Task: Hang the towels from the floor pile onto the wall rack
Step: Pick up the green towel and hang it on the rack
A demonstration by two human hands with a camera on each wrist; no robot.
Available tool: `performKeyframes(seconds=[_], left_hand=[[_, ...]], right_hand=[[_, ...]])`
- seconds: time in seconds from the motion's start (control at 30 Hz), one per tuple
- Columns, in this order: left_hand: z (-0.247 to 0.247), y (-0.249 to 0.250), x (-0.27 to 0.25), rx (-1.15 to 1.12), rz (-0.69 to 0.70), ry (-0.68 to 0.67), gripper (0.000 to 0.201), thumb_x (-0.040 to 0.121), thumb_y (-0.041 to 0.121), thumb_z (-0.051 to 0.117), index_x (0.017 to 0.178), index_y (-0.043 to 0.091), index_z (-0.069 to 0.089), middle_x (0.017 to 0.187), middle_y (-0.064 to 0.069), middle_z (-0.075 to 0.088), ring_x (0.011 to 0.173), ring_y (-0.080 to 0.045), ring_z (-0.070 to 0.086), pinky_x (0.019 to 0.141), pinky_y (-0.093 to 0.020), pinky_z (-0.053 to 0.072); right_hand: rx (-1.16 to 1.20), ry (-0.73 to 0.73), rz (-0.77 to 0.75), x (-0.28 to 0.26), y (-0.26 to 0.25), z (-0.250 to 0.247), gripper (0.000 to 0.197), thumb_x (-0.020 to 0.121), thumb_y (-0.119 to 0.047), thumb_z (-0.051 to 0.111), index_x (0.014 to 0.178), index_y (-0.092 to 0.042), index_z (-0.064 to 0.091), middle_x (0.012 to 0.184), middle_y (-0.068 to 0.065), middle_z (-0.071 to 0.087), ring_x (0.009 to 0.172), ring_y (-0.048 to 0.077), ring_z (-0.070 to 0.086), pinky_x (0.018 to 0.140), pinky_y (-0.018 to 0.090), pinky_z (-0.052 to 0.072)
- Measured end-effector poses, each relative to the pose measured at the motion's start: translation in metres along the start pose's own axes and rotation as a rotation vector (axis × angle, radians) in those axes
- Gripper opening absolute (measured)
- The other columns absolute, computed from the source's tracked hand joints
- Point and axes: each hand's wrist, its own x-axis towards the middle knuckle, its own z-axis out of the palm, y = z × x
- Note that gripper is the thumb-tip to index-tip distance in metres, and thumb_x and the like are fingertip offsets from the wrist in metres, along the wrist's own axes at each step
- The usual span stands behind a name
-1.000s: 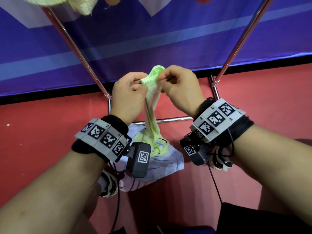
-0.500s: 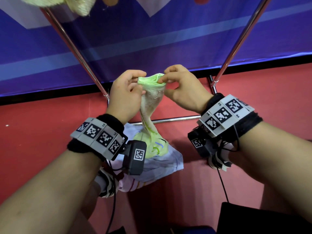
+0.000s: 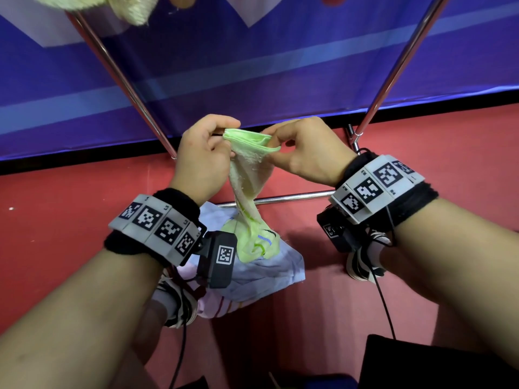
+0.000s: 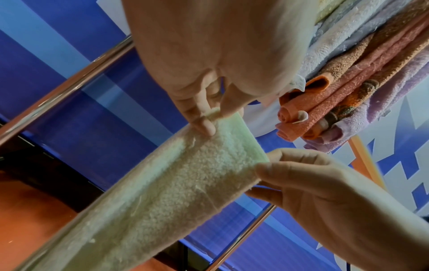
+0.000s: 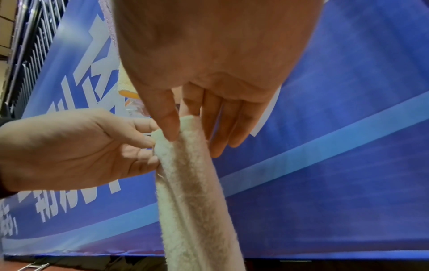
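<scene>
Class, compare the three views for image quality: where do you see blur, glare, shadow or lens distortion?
Head view: sharp; the rack poles splay outward from wide-angle distortion, and the pile casts a shadow on the red floor. Left wrist view: the left hand is near, soft and pale, and a pole shows bright glare. Right wrist view: the right hand looms dark and blurred, with the green towel soft.

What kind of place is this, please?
Probably an indoor staged hall rather than a home: a printed blue banner covers the wall, the floor is red, and a metal towel rack stands before the banner.

Pale green towel (image 3: 248, 175) hanging twisted, pile (image 3: 261, 268) below
</scene>
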Motion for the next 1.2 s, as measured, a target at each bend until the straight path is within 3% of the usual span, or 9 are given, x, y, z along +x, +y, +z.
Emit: performKeyframes(seconds=[0.07,0.17,0.43,0.5,0.6,0.8,0.9,1.07,1.2], left_hand=[[0.001,0.000,0.000,0.011,-0.001,0.015,0.039,0.085,-0.016,0.039,0.099,0.015,0.058,0.082,0.010,0.059,0.058,0.004,0.057,0.065,-0.013,0.046],[0.001,-0.001,0.000,0.034,0.002,0.027,0.038,0.086,-0.013,0.039,0.100,0.018,0.057,0.082,0.011,0.057,0.057,0.004,0.057,0.067,-0.014,0.047],[0.001,0.005,-0.001,0.001,0.079,0.050,0.048,0.084,-0.015,0.038,0.090,0.032,0.051,0.094,0.007,0.048,0.071,-0.010,0.055,0.065,-0.012,0.049],[0.001,0.005,-0.002,-0.006,0.085,0.048,0.049,0.084,-0.014,0.039,0.090,0.032,0.051,0.094,0.006,0.047,0.073,-0.010,0.055,0.068,-0.016,0.052],[0.000,0.008,-0.003,-0.008,0.074,0.029,0.046,0.085,-0.013,0.041,0.090,0.032,0.052,0.090,0.011,0.050,0.067,-0.006,0.059,0.072,-0.022,0.053],[-0.002,0.009,-0.003,-0.009,0.044,-0.030,0.037,0.083,-0.006,0.054,0.105,0.023,0.059,0.094,0.002,0.054,0.076,-0.017,0.061,0.074,-0.023,0.052],[-0.003,0.009,-0.001,0.007,0.031,-0.045,0.029,0.085,-0.004,0.060,0.106,0.016,0.062,0.092,0.004,0.061,0.078,-0.011,0.063,0.076,-0.019,0.052],[-0.004,0.011,-0.001,0.005,0.045,-0.066,0.024,0.084,-0.002,0.063,0.086,0.022,0.064,0.080,0.001,0.066,0.071,-0.008,0.065,0.074,-0.022,0.053],[-0.002,0.015,-0.003,-0.059,0.015,-0.052,0.026,0.087,-0.003,0.061,0.084,0.023,0.062,0.069,0.000,0.062,0.059,-0.005,0.059,0.066,-0.022,0.053]], right_hand=[[-0.013,0.031,0.005,-0.001,-0.001,0.000,0.008,0.074,-0.016,0.064,0.073,-0.011,0.070,0.093,-0.002,0.073,0.081,0.019,0.064,0.080,0.033,0.049],[-0.008,0.095,0.031,-0.001,-0.003,0.001,0.010,0.074,-0.020,0.062,0.072,-0.013,0.070,0.082,0.005,0.073,0.076,0.020,0.066,0.075,0.038,0.051],[0.030,0.264,0.047,-0.002,-0.011,0.001,0.009,0.075,-0.016,0.063,0.070,-0.011,0.068,0.066,0.000,0.067,0.064,0.013,0.061,0.067,0.030,0.049],[0.068,0.304,0.041,-0.002,-0.011,0.001,0.005,0.074,-0.014,0.064,0.069,-0.014,0.062,0.063,-0.003,0.062,0.064,0.013,0.058,0.064,0.026,0.047],[0.159,0.350,0.043,-0.001,-0.009,0.001,0.022,0.074,-0.010,0.063,0.070,-0.025,0.047,0.061,-0.003,0.057,0.056,0.012,0.049,0.057,0.024,0.042],[0.142,0.304,0.046,0.001,-0.004,0.002,0.023,0.081,-0.007,0.063,0.103,-0.013,0.066,0.080,-0.011,0.060,0.073,0.003,0.053,0.072,0.010,0.042],[0.130,0.266,0.046,0.002,-0.004,0.001,0.018,0.081,-0.005,0.061,0.094,-0.014,0.069,0.077,-0.017,0.059,0.071,0.003,0.053,0.071,0.008,0.040],[0.193,0.222,0.076,0.001,-0.003,-0.001,0.016,0.081,-0.004,0.060,0.082,-0.020,0.063,0.069,-0.017,0.056,0.064,-0.004,0.051,0.065,0.010,0.039],[0.317,0.232,0.094,-0.001,-0.006,-0.005,0.022,0.081,-0.009,0.064,0.074,-0.027,0.055,0.074,-0.008,0.062,0.071,0.012,0.060,0.069,0.025,0.048]])
